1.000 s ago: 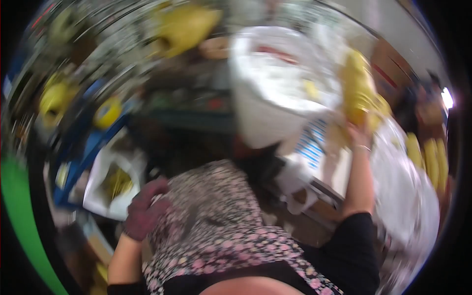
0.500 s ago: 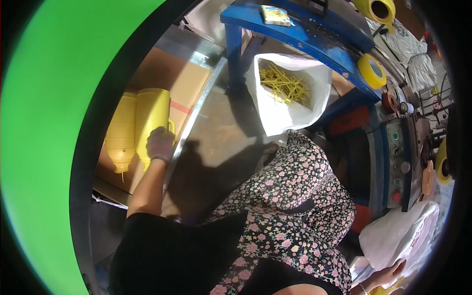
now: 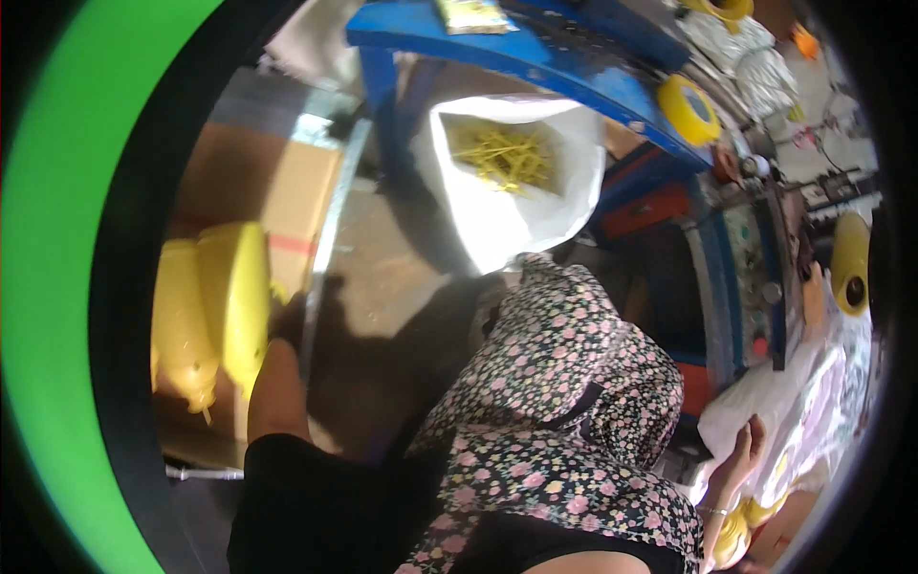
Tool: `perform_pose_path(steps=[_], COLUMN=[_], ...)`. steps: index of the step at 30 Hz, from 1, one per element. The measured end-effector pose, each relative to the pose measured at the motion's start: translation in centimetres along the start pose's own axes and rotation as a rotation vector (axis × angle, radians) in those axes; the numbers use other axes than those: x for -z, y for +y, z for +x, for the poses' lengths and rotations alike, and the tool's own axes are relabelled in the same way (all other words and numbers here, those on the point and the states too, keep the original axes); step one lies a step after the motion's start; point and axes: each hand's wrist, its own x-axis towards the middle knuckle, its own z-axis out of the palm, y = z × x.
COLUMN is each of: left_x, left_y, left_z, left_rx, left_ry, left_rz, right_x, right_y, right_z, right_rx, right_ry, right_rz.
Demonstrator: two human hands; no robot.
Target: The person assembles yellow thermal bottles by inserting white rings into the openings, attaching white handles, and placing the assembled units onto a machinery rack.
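Observation:
Two yellow plastic bottle-shaped containers lie side by side at the left, tapered ends toward me: the nearer one with a side handle is a yellow jug-like container point(image 3: 234, 297), and beside it is a second yellow container point(image 3: 182, 316) with a thin sprue at its tip. My left hand point(image 3: 286, 318), in a dark glove, is beside the handle of the first; shadow and blur hide its fingers. At the lower right, my bare right hand point(image 3: 747, 448) is at the edge of a white plastic bag point(image 3: 789, 392), fingers extended, with nothing visible in them.
A white sack point(image 3: 478, 225) of yellow plastic scraps point(image 3: 512, 158) stands before me, under a blue bench point(image 3: 564, 91). A tape roll point(image 3: 688, 110) lies on the bench. The containers rest on cardboard point(image 3: 311, 191). At right is a control panel point(image 3: 751, 277); yellow parts point(image 3: 732, 540) lie below my right hand.
The view has shifted, so the containers sit lower and farther left. My left hand has slipped into shadow beside the handle. My right hand has risen along the white bag.

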Motion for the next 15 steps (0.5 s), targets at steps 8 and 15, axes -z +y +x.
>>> perform_pose_path(steps=[8, 15], left_x=[7.6, 20.1], left_y=[5.8, 16.9], left_z=[-6.3, -20.8], left_rx=[0.097, -0.578], left_ry=[0.089, 0.314], left_rz=[-0.375, -0.768], right_x=[-1.4, -11.9], right_y=[-2.5, -10.7], right_z=[-2.6, -3.8], right_rx=[-0.101, -0.119], right_ry=[-0.002, -0.786], right_rz=[0.054, 0.499])
